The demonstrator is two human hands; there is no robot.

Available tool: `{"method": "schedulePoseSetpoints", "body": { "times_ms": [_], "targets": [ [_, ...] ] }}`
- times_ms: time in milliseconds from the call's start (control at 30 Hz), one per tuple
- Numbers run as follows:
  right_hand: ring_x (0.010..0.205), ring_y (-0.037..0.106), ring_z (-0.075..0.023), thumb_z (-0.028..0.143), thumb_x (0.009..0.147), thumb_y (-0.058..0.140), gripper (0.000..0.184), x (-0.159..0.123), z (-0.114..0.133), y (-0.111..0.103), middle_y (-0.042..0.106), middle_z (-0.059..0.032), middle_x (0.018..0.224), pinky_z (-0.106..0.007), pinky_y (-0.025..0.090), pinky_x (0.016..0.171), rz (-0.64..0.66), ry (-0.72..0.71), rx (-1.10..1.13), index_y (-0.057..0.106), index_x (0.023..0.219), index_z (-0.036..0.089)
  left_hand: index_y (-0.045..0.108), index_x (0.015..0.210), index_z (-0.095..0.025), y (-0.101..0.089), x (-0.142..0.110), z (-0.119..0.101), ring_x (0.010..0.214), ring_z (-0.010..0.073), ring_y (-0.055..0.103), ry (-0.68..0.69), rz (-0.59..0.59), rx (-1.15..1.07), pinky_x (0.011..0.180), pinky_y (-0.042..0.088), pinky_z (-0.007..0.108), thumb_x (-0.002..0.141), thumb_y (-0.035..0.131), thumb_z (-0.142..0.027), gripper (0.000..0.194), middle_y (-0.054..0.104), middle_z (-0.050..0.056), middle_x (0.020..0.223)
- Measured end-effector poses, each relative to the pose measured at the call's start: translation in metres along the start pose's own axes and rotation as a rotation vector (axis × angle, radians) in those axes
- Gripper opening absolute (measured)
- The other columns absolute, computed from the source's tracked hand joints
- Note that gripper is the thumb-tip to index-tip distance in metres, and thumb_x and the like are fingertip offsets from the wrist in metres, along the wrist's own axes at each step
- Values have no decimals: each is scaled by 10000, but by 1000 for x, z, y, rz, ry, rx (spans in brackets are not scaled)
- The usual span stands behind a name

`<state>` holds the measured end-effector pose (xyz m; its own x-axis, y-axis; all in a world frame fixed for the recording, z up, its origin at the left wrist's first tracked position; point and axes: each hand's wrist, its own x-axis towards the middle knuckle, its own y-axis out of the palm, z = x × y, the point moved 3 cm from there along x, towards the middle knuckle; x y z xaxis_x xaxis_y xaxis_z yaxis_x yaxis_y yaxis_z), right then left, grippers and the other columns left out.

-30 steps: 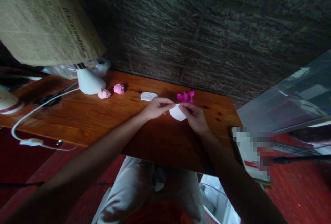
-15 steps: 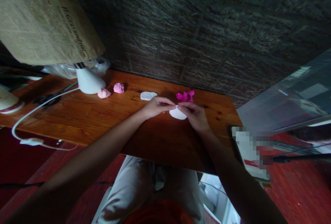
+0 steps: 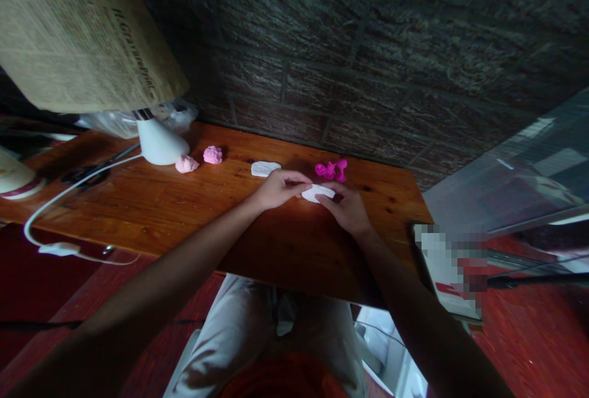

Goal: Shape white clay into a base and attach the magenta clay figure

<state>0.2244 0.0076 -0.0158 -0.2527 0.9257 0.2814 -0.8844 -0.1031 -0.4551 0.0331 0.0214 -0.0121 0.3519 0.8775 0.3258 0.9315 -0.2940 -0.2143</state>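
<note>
Both hands meet over the wooden table [image 3: 193,214] on a flat white piece of clay [image 3: 318,191]. My left hand [image 3: 278,188] pinches its left end with curled fingers. My right hand [image 3: 346,206] grips its right side, thumb on top. A second white clay slab [image 3: 264,168] lies just left of the hands. A bright magenta clay shape [image 3: 332,170] sits behind them near the wall. Two pale pink clay lumps [image 3: 212,154] [image 3: 186,164] rest further left.
A white lamp base [image 3: 159,140] with a newspaper-print shade [image 3: 78,36] stands at the back left, its white cable [image 3: 55,202] looping over the table edge. Scissors [image 3: 85,174] lie beside it. A brick wall [image 3: 368,48] runs behind. A blurred book [image 3: 448,269] lies at the right.
The white clay piece has gone from hanging down between my fingers to lying flatter and higher, held more horizontally. Both hands stayed in nearly the same place.
</note>
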Motion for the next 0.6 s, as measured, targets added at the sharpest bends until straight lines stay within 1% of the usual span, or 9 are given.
{"method": "schedulePoseSetpoints", "body": {
  "times_ms": [133, 267, 367, 500, 600],
  "targets": [
    [753, 652, -187, 374, 795, 697, 311, 0, -1, 1, 758, -48, 903, -316, 494, 723, 39, 25, -80, 737, 1041, 187, 723, 859, -112, -2, 1, 3, 638, 109, 610, -4, -5, -1, 643, 498, 231, 813, 715, -419, 311, 694, 36, 758],
    [696, 634, -180, 388, 802, 697, 286, -1, -2, 0, 748, -32, 821, -300, 472, 663, 64, 56, -141, 755, 1004, 193, 714, 852, -110, -3, 1, 6, 638, 110, 612, -52, 29, -31, 647, 505, 234, 801, 724, -434, 329, 685, 28, 746],
    [700, 639, -178, 373, 800, 702, 276, 0, -2, -1, 752, -30, 825, -294, 474, 664, 58, 63, -138, 757, 1001, 193, 717, 859, -108, -3, 1, 6, 645, 115, 619, -63, 33, -55, 654, 509, 242, 779, 744, -460, 362, 697, 35, 755],
    [722, 645, -181, 381, 819, 685, 270, 0, -2, 1, 759, -33, 857, -298, 481, 695, 72, 40, -128, 754, 1000, 193, 737, 968, -110, 0, 1, 5, 730, 144, 660, -66, 17, -70, 705, 521, 267, 730, 791, -457, 424, 746, 80, 902],
    [725, 650, -182, 369, 832, 670, 250, 0, -2, 3, 763, -26, 858, -297, 486, 702, 77, 21, -98, 755, 998, 202, 755, 990, -123, 7, 3, 4, 844, 177, 683, -22, 28, -32, 777, 517, 284, 757, 777, -420, 378, 760, 96, 976]
  ]
}}
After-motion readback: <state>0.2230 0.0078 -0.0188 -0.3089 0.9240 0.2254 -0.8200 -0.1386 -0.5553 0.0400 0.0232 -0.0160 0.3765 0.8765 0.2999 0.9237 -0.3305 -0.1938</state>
